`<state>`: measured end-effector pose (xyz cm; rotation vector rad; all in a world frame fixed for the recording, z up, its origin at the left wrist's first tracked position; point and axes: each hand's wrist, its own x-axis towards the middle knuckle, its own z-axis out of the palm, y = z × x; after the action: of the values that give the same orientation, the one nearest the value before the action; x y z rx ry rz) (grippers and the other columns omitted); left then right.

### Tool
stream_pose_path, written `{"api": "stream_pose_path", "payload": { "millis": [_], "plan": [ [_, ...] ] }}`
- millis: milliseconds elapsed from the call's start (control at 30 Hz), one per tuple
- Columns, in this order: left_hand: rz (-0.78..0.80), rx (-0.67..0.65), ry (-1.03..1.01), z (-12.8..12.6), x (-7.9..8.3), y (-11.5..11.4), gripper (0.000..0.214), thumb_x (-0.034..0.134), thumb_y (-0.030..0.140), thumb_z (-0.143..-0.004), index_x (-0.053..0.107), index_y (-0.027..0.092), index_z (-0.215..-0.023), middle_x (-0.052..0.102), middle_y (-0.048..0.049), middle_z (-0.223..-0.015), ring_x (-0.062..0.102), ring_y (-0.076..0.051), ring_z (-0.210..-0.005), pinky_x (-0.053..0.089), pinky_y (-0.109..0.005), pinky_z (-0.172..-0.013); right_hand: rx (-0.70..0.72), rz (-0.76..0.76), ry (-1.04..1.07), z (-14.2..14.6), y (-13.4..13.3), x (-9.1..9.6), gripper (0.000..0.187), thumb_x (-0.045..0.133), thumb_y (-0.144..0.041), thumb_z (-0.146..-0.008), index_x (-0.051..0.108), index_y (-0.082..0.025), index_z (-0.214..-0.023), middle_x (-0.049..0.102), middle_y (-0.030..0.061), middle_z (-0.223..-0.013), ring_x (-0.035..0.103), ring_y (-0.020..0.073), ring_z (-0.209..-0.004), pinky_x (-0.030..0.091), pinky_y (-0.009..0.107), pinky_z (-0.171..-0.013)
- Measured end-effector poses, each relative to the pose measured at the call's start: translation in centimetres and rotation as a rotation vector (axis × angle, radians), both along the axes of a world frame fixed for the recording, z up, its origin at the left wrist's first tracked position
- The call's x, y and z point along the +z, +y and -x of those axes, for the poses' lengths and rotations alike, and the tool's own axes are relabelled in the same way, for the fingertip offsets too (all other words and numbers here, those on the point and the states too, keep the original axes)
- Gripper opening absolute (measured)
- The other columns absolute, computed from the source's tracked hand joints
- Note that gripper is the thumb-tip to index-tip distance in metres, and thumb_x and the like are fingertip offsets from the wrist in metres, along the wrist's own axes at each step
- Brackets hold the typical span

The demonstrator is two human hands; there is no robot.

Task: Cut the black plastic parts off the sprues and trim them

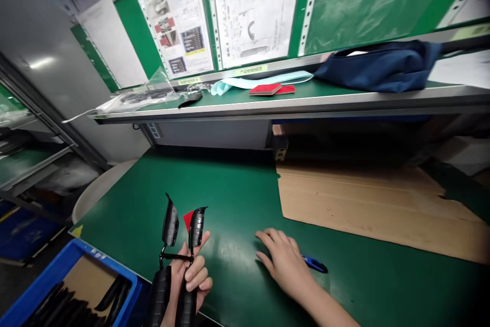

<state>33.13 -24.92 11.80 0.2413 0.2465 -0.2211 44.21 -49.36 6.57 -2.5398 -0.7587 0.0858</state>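
My left hand (189, 276) is closed around a black plastic moulded part (179, 245), two long curved pieces joined by a thin runner, held upright over the green table (229, 199). A small red triangle (188, 219) shows between the two upper pieces. My right hand (283, 260) lies flat on the table with its fingers stretched out, resting on a blue pen-like tool (314, 265) whose tip sticks out to the right.
A blue bin (57, 271) with several black parts sits at the lower left. A cardboard sheet (363, 204) covers the table's right side. The shelf above (291, 100) carries a dark blue bag (378, 64), red pads (270, 89), a plastic bag and hanging instruction sheets.
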Motion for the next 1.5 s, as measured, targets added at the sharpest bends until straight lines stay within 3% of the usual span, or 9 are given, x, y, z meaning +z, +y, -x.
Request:
{"api": "stream_pose_path", "payload": {
  "millis": [267,400,533,700,867,1000,1133,1300,1500],
  "plan": [
    [-0.044,0.109,-0.195,2.5,-0.4,2.2,0.038,0.038,0.033,-0.095,0.057,0.019,-0.124,0.023,0.0102,-0.048,0.014,-0.003,-0.035,0.024,-0.024,-0.05,0.112,-0.061,0.116,-2.3,20.5,1.3,0.048,0.068,-0.036,-0.073,0.054,-0.022,-0.117,0.055,0.0137,-0.11,0.049,0.0326,-0.105,0.038,0.047,-0.088],
    [-0.115,0.156,-0.238,2.9,-1.2,2.8,0.04,0.032,0.032,-0.097,0.056,0.021,-0.126,0.025,0.0093,-0.047,0.017,-0.004,-0.034,0.024,-0.025,-0.05,0.111,-0.127,0.292,-3.0,23.9,0.1,0.057,0.073,-0.021,-0.062,0.053,-0.015,-0.116,0.054,0.0149,-0.113,0.046,0.0349,-0.111,0.033,0.054,-0.094],
    [-0.198,0.174,-0.195,3.3,-2.3,3.4,0.042,0.026,0.03,-0.098,0.052,0.021,-0.13,0.035,0.0073,-0.046,0.032,-0.005,-0.033,0.025,-0.027,-0.051,0.173,-0.317,0.587,-3.7,20.1,-0.2,0.052,0.064,-0.025,-0.069,0.049,-0.018,-0.118,0.059,0.0107,-0.107,0.055,0.0273,-0.103,0.042,0.044,-0.09],
    [-0.198,0.076,-0.09,1.9,-2.6,2.2,0.039,0.034,0.033,-0.097,0.051,0.021,-0.13,0.047,0.0056,-0.049,0.044,-0.006,-0.036,0.025,-0.028,-0.052,0.183,-0.756,1.018,-2.9,10.2,1.5,0.046,0.025,-0.04,-0.092,0.031,-0.023,-0.134,0.057,0.0085,-0.119,0.061,0.0171,-0.1,0.048,0.034,-0.087],
    [-0.21,-0.164,-0.064,-1.8,-1.3,-2.6,0.038,0.037,0.035,-0.096,0.053,0.021,-0.128,0.049,0.0048,-0.052,0.044,-0.006,-0.038,0.026,-0.028,-0.052,0.131,-1.31,1.232,0.0,1.7,4.3,0.044,0.043,-0.033,-0.088,0.036,-0.025,-0.131,0.052,0.0093,-0.122,0.06,0.0185,-0.098,0.046,0.035,-0.087],
    [-0.257,-0.354,-0.085,-4.0,0.1,-6.5,0.036,0.038,0.038,-0.094,0.067,0.017,-0.095,0.046,0.0043,-0.049,0.042,-0.007,-0.036,0.029,-0.028,-0.052,0.072,-1.014,0.657,1.7,-2.4,6.3,0.042,0.051,-0.034,-0.09,0.041,-0.031,-0.131,0.041,0.0066,-0.135,0.051,0.021,-0.114,0.043,0.038,-0.095],
    [-0.338,-0.579,-0.119,-5.4,1.2,-8.7,0.063,0.03,0.048,-0.094,0.053,0.013,-0.046,0.034,0.0034,-0.038,0.04,-0.008,-0.034,0.034,-0.028,-0.053,0.068,-0.628,0.13,2.5,-4.6,7.4,0.045,0.045,-0.027,-0.093,0.037,-0.034,-0.137,0.03,0.0047,-0.145,0.035,0.0222,-0.13,0.036,0.042,-0.107],
    [-0.38,-0.646,-0.129,-5.7,1.2,-9.9,0.056,0.038,0.051,-0.09,0.053,0.013,-0.051,0.039,0.0036,-0.042,0.04,-0.008,-0.034,0.037,-0.028,-0.051,0.238,-0.305,-0.192,3.2,-5.6,7.3,0.051,0.041,-0.014,-0.091,0.037,-0.029,-0.139,0.03,0.0076,-0.148,0.041,0.0246,-0.122,0.043,0.044,-0.099],
    [-0.421,-0.541,-0.141,-5.2,0.5,-10.1,0.03,0.05,0.043,-0.086,0.062,0.016,-0.082,0.046,0.0054,-0.048,0.039,-0.007,-0.033,0.037,-0.026,-0.047,0.232,-0.251,-0.173,3.3,-6.1,7.7,0.054,0.04,-0.011,-0.088,0.039,-0.032,-0.138,0.036,0.0067,-0.145,0.045,0.025,-0.115,0.047,0.045,-0.092]
  ]
}}
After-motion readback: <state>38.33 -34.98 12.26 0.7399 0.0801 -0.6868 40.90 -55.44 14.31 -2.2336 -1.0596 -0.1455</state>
